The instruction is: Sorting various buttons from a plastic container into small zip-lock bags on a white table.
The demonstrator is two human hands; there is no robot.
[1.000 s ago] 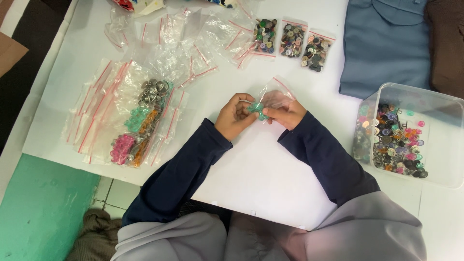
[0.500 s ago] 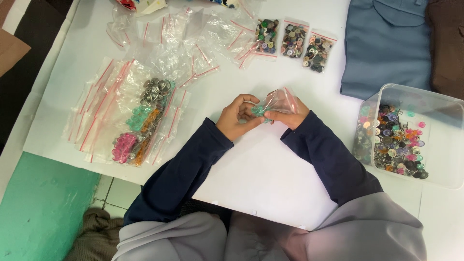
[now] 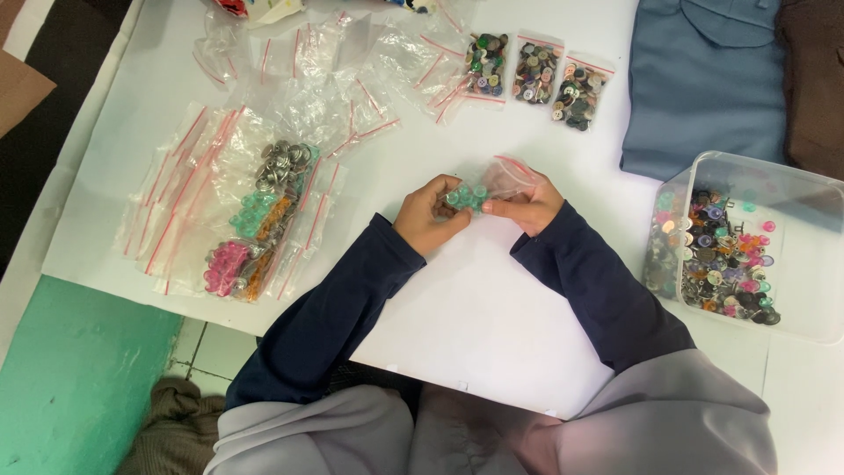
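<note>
Overhead, looking down at a white table (image 3: 492, 299) scattered with sorted buttons. Far right: a clear plastic tub (image 3: 796, 264) of mixed coloured buttons, with a folded blue-grey garment (image 3: 703, 79) just behind it. Left: a spread of clear zip bags with red seal strips (image 3: 220, 202), some empty, some holding silver, teal, orange and pink buttons. Top centre: three small filled bags of dark mixed buttons (image 3: 532, 75) in a row.

At the middle, close together above the table, two hands in dark navy sleeves. Left hand (image 3: 426, 215) curled, fingertips pinched on a cluster of teal-green buttons (image 3: 464, 197). Right hand (image 3: 527, 204) gripping a small clear zip bag (image 3: 505, 176) by its lower part, red-edged mouth tipped up and away from the body. Buttons sitting right between the two hands, at the bag's near end, touching both; long axis of bag running roughly left to right and slightly away. Left hand nearer the buttons, right hand nearer the bag's mouth. Unclear whether the buttons lie already inside the plastic or just outside it.
</note>
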